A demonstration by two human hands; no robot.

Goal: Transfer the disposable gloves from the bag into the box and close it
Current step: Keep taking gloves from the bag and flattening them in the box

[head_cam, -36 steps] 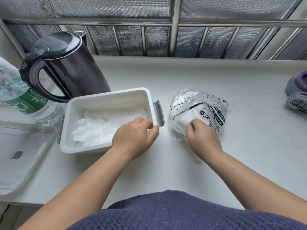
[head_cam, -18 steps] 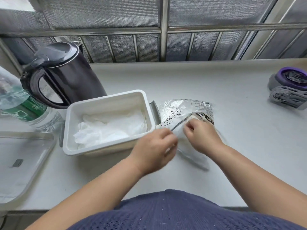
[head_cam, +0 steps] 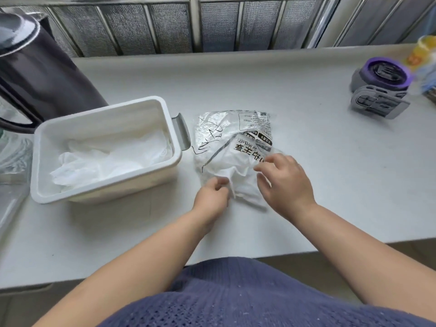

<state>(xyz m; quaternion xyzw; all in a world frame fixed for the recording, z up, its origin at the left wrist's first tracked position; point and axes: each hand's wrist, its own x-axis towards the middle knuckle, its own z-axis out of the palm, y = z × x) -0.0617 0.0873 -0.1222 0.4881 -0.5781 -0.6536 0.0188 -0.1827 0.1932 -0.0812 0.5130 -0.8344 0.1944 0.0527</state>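
While both hands work at the bag (head_cam: 232,138), the box (head_cam: 106,147) waits open just to their left.

The bag lies crumpled on the counter (head_cam: 306,149), right in front of the hands, with its open end turned toward the person. The left hand (head_cam: 212,193) is curled almost closed and pinches some thin white gloves (head_cam: 238,178) at the bag's mouth. The right hand (head_cam: 285,182) is half open, fingers spread, resting on the bag's near edge; I cannot tell if it grips. The left hand is the nearer one to the box, so the pulled gloves must go left. Some gloves already lie inside. No lid shows clearly.
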